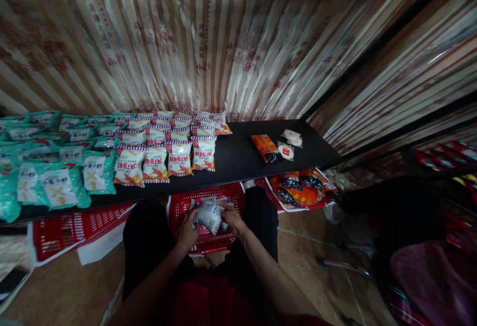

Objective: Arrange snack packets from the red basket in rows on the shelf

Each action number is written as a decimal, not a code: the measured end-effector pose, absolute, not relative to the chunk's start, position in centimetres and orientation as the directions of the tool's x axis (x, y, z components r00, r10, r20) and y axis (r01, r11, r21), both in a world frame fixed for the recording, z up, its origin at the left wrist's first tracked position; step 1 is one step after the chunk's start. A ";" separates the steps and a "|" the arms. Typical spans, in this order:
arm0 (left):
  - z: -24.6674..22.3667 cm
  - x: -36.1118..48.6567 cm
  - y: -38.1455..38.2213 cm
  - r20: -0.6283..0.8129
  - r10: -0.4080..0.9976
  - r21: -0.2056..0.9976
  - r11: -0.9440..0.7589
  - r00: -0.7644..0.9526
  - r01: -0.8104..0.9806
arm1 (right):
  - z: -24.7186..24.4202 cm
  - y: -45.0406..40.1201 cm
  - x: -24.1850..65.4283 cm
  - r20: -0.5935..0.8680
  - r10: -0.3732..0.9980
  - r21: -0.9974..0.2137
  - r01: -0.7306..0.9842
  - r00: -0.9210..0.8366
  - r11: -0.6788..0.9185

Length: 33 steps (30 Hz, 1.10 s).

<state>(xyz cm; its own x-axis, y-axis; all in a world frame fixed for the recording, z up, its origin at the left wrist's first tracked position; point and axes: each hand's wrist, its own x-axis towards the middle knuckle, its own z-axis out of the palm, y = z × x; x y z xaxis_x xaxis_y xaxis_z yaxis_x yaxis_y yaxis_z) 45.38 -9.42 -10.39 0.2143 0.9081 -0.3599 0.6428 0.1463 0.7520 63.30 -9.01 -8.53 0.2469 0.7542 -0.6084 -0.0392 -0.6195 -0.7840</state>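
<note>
A silvery-white snack bag [210, 216] is held between my two hands, low over a red basket [179, 206] between my knees. My left hand [189, 229] grips the bag's left side with curled fingers. On its upper right edge, my right hand [231, 219] pinches it. More light-coloured bags lie in the basket behind it, partly hidden. On the black shelf above stand rows of white bags with red print [180, 158], and teal bags [59, 187] fill its left end.
An orange bag [265, 148] and small clear packets [286, 151] lie on the shelf [238, 154]. Under it are a red basket [59, 231] at left and one of orange bags [305, 194] at right. A seated person's leg [391, 202] is at far right.
</note>
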 end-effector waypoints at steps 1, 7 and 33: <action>-10.3 45.3 -9.5 -0.345 0.913 0.757 0.136 0.215 0.639 | -8.3 -8.9 63.5 -0.614 0.752 -0.783 -0.067 0.240 -0.619; -9.6 44.9 -9.8 -0.222 0.941 0.759 0.002 0.255 0.651 | -6.4 -8.6 64.9 -0.640 0.756 -0.767 -0.178 0.135 -0.617; -5.1 42.9 -11.2 0.310 0.798 0.542 -0.594 0.516 0.594 | -4.8 -7.8 67.3 -0.624 0.764 -0.730 -0.225 -0.166 -0.645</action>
<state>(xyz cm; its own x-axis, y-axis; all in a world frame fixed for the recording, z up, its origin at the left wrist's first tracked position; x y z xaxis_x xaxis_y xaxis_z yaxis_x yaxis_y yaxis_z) 42.86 -11.22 -5.11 0.5164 0.7984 0.3097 0.5937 -0.5944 0.5424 67.35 -7.81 -4.81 -0.1658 0.7637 -0.6239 -0.2255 -0.6452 -0.7300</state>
